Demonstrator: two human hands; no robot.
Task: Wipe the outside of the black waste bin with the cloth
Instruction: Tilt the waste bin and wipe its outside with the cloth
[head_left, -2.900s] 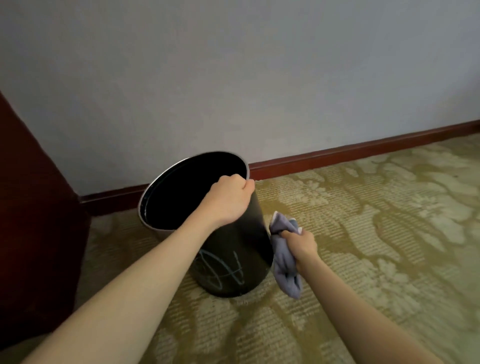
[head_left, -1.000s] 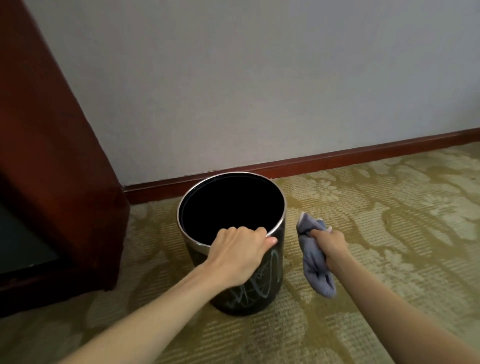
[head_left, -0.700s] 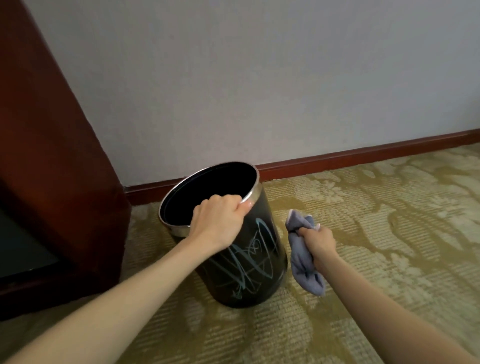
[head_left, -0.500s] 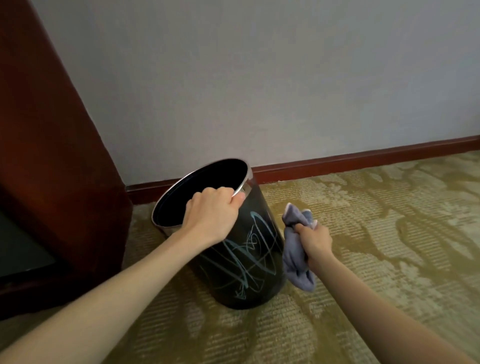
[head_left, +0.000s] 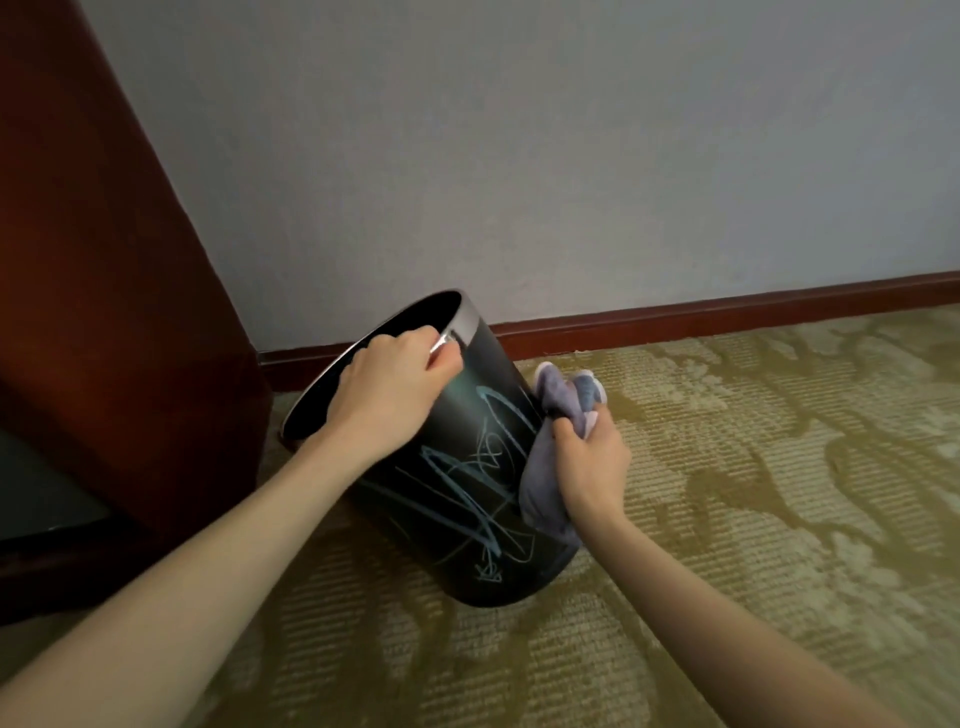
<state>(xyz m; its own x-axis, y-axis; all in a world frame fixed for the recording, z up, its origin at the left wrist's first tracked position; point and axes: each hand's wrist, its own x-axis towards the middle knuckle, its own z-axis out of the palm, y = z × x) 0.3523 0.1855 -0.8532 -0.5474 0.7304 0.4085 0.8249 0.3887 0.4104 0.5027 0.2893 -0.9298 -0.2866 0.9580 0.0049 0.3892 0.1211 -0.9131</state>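
Observation:
The black waste bin (head_left: 457, 499) has a silver rim and pale blue scribbles on its side. It leans far to the left, its mouth facing the wooden furniture and its base on the carpet. My left hand (head_left: 387, 397) grips the rim at the top. My right hand (head_left: 589, 462) holds a bunched grey-purple cloth (head_left: 563, 410) and presses it against the bin's right side. The bin's far side is hidden.
Dark red-brown wooden furniture (head_left: 104, 312) stands close on the left, almost touching the bin's mouth. A white wall with a dark red skirting board (head_left: 727, 314) runs behind. Patterned olive carpet (head_left: 753, 493) stretches to the right and front.
The bin has gone from upright to steeply tilted left under my left hand. My right hand has brought the cloth from beside the bin onto its right side.

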